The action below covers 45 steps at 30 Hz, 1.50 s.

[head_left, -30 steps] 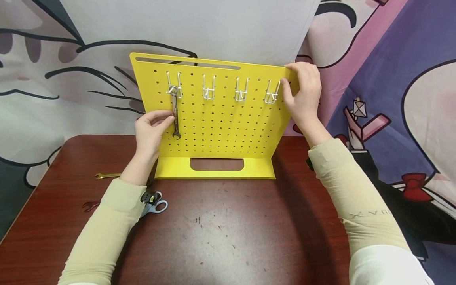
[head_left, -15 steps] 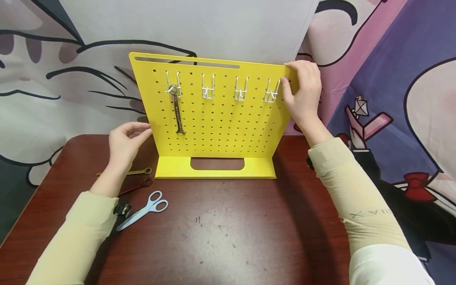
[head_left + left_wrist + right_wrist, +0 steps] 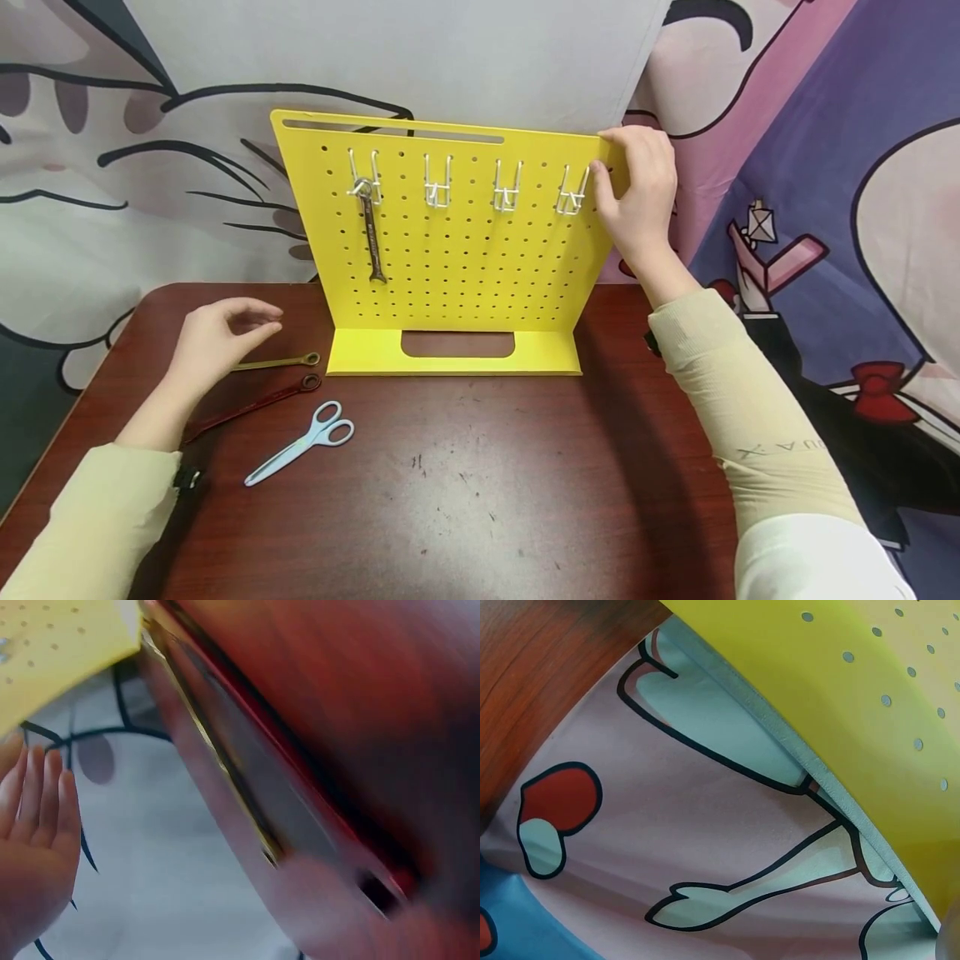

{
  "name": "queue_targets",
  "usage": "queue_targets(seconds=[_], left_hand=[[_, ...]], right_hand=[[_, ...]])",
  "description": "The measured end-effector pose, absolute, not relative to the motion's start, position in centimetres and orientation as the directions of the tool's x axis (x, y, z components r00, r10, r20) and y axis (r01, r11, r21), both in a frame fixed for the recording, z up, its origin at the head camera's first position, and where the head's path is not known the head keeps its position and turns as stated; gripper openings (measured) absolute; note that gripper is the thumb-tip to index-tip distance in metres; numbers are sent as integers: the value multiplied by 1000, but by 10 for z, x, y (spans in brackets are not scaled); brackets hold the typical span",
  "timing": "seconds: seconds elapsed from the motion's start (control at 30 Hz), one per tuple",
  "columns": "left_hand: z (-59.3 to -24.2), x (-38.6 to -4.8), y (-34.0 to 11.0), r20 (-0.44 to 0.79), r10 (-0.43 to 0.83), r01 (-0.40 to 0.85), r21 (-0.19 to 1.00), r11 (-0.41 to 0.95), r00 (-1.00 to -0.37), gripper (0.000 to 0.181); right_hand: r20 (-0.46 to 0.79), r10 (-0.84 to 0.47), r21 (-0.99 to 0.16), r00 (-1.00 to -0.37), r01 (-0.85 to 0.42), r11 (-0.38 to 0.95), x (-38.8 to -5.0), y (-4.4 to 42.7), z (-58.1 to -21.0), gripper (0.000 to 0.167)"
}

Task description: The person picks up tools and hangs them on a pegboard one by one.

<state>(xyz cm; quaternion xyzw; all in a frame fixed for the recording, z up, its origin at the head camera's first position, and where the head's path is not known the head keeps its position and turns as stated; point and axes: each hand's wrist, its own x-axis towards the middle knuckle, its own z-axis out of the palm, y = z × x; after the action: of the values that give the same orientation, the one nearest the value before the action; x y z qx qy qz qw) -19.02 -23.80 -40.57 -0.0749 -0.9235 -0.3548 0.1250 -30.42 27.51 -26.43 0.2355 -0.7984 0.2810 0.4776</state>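
A yellow pegboard stands upright on the table, and my right hand grips its upper right corner. From the leftmost white wire hook hangs a dark metal wrench. My left hand is in the air left of the board, fingers loosely bent with nothing between them. Below and beside it lie a gold wrench and a red wrench, both partly behind the hand or arm in the head view. In the left wrist view the red wrench is blurred and the left hand shows its palm.
Three more white wire hooks sit along the board's top, bearing nothing. Light blue scissors lie on the dark wooden table in front of the wrenches. A cartoon-printed cloth hangs behind the table.
My left hand has let go of the dark wrench, which now hangs freely, and has moved left and down towards the gold and red wrenches. The right hand stays on the board.
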Motion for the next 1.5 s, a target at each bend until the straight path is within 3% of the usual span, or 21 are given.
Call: queue_targets(seconds=[0.33, 1.07, 1.5], left_hand=[[-429, -183, -263, 216, 157, 252, 540, 803, -964, 22], [-448, -201, -276, 143, 327, 355, 460, 814, -934, 23], [-453, -204, -279, 98, 341, 347, 448, 824, -935, 24]], right_hand=[[896, -107, -222, -430, -645, 732, -305, 276, -265, 29], [898, -106, -219, -427, -642, 735, -305, 276, -266, 29], [898, -107, -218, -427, -641, 736, -305, 275, -265, 31]])
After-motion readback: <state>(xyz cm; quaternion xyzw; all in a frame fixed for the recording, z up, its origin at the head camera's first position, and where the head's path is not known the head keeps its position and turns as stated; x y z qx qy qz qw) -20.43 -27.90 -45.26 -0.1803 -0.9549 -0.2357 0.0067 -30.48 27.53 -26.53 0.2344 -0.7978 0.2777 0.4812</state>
